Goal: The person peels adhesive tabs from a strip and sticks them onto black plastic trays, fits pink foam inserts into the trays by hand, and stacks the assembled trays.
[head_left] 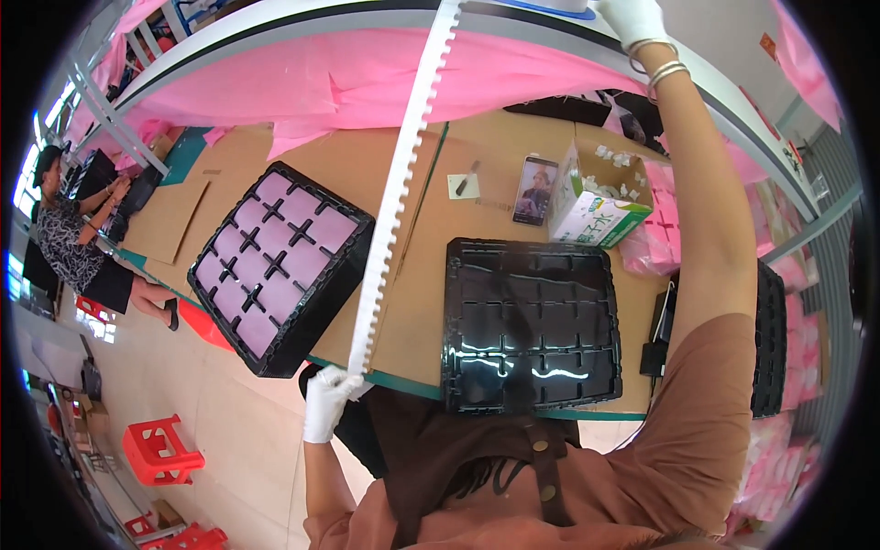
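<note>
My left hand (327,403), in a white glove, pinches the lower end of a long white strip (392,202) with a toothed edge. The strip runs taut across the table up to the top rim of the view. My right hand (634,20), also gloved, reaches to the shelf above the table, beside a white round thing with a blue rim (550,7); its fingertips are partly cut off. A glossy black plastic tray (532,321) lies in front of me. To its left, past the strip, sits a black tray with pink-lilac squares (275,266) between its cross-shaped dividers.
An open carton (596,206) with small white pieces stands behind the glossy tray, next to a phone (534,190). A small dark tool (468,178) lies on a pale card. Pink sheeting hangs under the shelf (733,119). A co-worker (78,229) handles something dark at far left.
</note>
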Available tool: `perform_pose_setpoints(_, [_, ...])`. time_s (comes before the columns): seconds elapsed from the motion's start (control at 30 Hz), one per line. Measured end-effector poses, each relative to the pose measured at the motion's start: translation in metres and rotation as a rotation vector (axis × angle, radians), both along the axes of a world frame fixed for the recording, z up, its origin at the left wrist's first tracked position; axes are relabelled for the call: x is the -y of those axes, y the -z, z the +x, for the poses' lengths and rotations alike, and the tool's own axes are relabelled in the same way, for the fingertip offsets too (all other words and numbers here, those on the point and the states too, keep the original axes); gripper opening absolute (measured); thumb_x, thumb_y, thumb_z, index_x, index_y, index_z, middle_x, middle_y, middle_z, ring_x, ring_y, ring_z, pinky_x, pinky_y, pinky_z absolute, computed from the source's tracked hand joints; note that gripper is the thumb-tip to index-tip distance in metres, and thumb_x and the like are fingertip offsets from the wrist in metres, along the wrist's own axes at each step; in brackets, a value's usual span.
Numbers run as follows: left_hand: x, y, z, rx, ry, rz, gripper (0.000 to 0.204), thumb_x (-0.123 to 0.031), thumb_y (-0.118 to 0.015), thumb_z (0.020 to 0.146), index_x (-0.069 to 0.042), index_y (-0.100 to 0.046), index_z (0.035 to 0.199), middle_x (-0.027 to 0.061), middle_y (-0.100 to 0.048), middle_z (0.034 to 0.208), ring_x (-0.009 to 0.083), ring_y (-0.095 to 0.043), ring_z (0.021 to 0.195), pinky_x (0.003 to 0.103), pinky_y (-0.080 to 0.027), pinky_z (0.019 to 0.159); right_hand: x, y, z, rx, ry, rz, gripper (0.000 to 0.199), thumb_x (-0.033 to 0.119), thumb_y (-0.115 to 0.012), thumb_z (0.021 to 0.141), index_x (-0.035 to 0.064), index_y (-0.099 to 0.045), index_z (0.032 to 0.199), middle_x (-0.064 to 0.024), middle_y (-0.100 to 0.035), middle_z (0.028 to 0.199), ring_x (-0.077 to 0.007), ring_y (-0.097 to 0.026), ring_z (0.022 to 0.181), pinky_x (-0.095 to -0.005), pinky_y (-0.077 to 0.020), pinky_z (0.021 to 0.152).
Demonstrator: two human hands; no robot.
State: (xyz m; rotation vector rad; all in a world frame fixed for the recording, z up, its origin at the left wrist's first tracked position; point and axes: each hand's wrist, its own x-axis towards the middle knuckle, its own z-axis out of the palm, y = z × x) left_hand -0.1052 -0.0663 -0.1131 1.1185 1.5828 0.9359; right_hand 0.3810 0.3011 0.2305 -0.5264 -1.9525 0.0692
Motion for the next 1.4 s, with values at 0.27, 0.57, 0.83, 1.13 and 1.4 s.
perform_pose_setpoints(0.27, [0.033, 0.037, 0.019, 0.102, 0.016, -0.021, 0.004, 0.002, -0.068, 0.078, 0.006, -0.068, 0.076, 0.007, -0.059, 0.071, 0.0145, -0.06, 0.061, 0.026, -0.049, 0.057, 0.033, -0.014, -0.134, 0.61, 0.706, -0.112, 0.034, 0.031, -0.047, 0.09, 0.0051, -0.066, 0.101, -0.0221, -0.063, 0.105, -0.0386, -0.059, 0.097, -0.0434, -0.0461, 0.086])
perform_pose_setpoints(0.57, [0.094, 0.118, -0.079, -0.269, -0.219, -0.137, 0.004, 0.0, -0.068, 0.076, 0.003, -0.067, 0.074, 0.0053, -0.059, 0.063, 0.0133, -0.056, 0.053, 0.027, -0.045, 0.051, -0.044, -0.001, 0.009, 0.14, 0.702, 0.166, 0.03, 0.01, -0.049, 0.085, 0.0001, -0.066, 0.109, -0.0207, -0.066, 0.106, -0.0265, -0.064, 0.098, -0.0334, -0.0487, 0.087])
perform_pose_setpoints(0.83, [0.141, 0.152, -0.109, -0.056, -0.452, -0.114, 0.002, 0.001, -0.062, 0.078, -0.001, -0.063, 0.078, 0.0037, -0.061, 0.07, 0.0101, -0.055, 0.063, 0.026, -0.044, 0.061, -0.009, -0.001, -0.114, 0.588, 0.672, 0.013, 0.027, 0.015, -0.051, 0.085, 0.0093, -0.07, 0.103, -0.0163, -0.067, 0.104, -0.0346, -0.062, 0.096, -0.0361, -0.0483, 0.087])
perform_pose_setpoints(1.13, [0.107, 0.099, -0.08, 0.072, -0.467, -0.017, 0.013, -0.01, -0.062, 0.084, 0.002, -0.066, 0.081, 0.0038, -0.064, 0.086, 0.0139, -0.06, 0.077, 0.029, -0.047, 0.071, 0.054, 0.065, 0.002, 0.019, 0.749, 0.192, 0.032, 0.007, -0.052, 0.083, 0.0107, -0.065, 0.111, -0.017, -0.067, 0.102, -0.0287, -0.064, 0.083, -0.034, -0.0483, 0.079])
perform_pose_setpoints(1.4, [-0.019, -0.01, 0.091, 0.866, -0.329, -0.005, 0.021, -0.021, -0.057, 0.095, -0.002, -0.062, 0.103, 0.0032, -0.06, 0.089, 0.0101, -0.055, 0.072, 0.023, -0.044, 0.066, 0.268, 0.291, -0.147, 0.016, 0.128, -0.984, 0.017, 0.008, -0.057, 0.086, 0.0038, -0.067, 0.099, -0.0129, -0.067, 0.095, -0.0253, -0.064, 0.091, -0.0333, -0.0495, 0.083])
